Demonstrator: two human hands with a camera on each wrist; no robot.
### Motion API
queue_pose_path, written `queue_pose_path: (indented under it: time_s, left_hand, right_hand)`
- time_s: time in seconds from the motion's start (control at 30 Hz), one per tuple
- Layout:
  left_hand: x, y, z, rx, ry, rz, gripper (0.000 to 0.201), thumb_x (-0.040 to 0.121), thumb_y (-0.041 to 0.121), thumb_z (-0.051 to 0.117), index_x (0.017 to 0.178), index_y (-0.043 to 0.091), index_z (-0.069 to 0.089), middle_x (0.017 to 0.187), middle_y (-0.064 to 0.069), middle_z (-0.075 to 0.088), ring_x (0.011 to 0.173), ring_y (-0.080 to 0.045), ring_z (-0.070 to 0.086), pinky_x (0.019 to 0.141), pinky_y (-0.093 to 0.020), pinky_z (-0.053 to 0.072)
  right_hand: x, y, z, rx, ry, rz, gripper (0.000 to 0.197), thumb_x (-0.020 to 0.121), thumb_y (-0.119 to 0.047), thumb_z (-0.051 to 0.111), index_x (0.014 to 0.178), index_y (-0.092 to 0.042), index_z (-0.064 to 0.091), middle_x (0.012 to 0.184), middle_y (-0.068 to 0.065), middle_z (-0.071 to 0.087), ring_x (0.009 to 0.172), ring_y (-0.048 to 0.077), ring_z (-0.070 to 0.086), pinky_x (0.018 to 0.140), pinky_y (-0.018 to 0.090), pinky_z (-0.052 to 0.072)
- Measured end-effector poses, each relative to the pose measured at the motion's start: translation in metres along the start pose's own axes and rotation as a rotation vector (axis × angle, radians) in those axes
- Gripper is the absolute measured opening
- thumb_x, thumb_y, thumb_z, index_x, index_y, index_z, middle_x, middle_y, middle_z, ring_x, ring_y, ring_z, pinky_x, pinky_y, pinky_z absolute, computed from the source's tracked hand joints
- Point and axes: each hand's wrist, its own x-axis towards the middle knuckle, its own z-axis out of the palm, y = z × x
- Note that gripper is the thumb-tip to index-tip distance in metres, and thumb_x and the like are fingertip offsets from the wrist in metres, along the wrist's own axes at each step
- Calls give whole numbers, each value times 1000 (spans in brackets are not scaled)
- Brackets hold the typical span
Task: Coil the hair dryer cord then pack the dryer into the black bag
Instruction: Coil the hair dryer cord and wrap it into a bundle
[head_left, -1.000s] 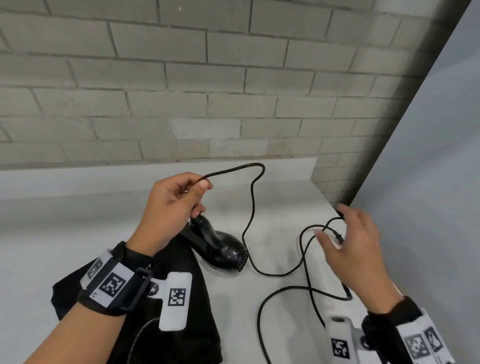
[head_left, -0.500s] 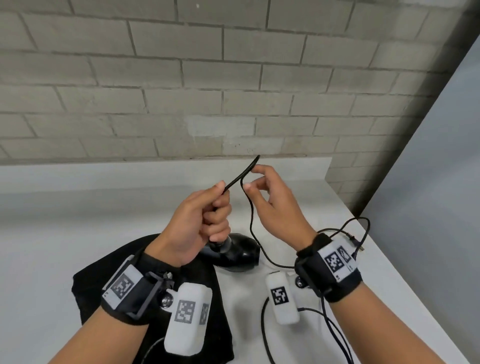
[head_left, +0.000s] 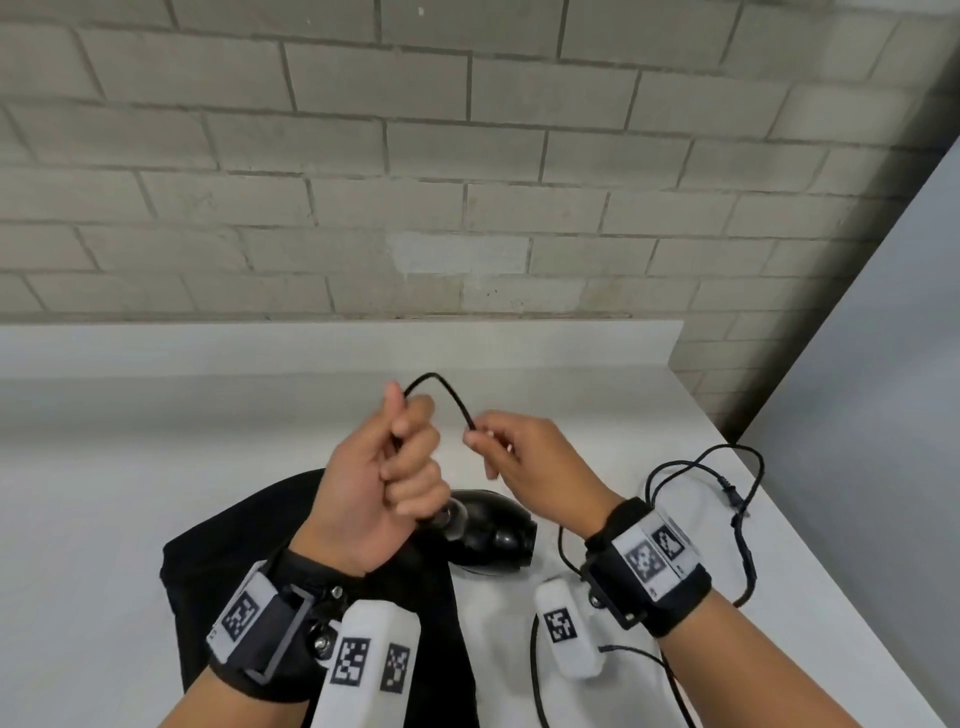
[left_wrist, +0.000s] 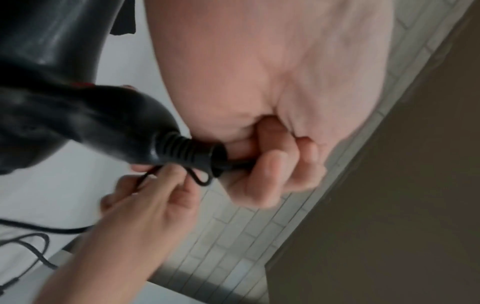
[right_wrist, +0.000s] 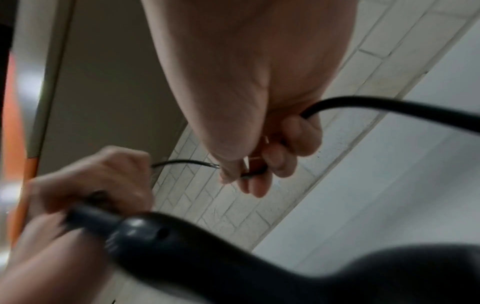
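The black hair dryer (head_left: 491, 535) hangs just above the white table, held by its cord where it leaves the handle (left_wrist: 182, 153). My left hand (head_left: 395, 467) grips that cord in a fist, with a short arch of cord (head_left: 441, 389) rising out of it. My right hand (head_left: 519, 457) pinches the far end of that arch between thumb and fingers (right_wrist: 259, 174). The rest of the cord (head_left: 743, 545) trails to the right over the table, with the plug (head_left: 732, 499) lying near the right edge. The black bag (head_left: 322, 597) lies flat under my left wrist.
A grey brick wall (head_left: 467, 182) stands behind the white table (head_left: 104, 493), which has a raised back ledge. A grey panel (head_left: 883, 415) closes off the right side beyond the table's edge.
My right hand came from the loose cord at the right to the left hand and took hold of the cord. The arch of cord between the hands has shortened.
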Motion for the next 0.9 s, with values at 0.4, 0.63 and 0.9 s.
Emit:
queue_pose_path:
  time_s: [0.4,0.63,0.9]
  left_hand:
    - [14,-1,10,114,421,352,35,105,39,32,83,17,50,62,4,44,59,-15,50,56,-28,50]
    - [15,2,10,217,443,417,35,105,37,32,85,17,51,66,2,48,62,-15,52,63,-30,51]
    - [16,-6,22,556,380,346,37,102,42,34,88,12,51,69,-3,54,67,-21,55,69,-35,50]
  right_hand:
    - [-101,-14,-10,-101,-204,168,14,102,-31,43,107,-24,54,77,-11,54,69,6,51,65,21,43]
    - [-134,-30,-32,-358,34,192,26,102,-44,31,109,-32,52,78,-13,62,69,5,61,59,19,47]
    - [-130,-69,-73,-538,170,-324,25,93,-33,53,87,-21,73,62,-3,51,44,18,46,36,23,41]
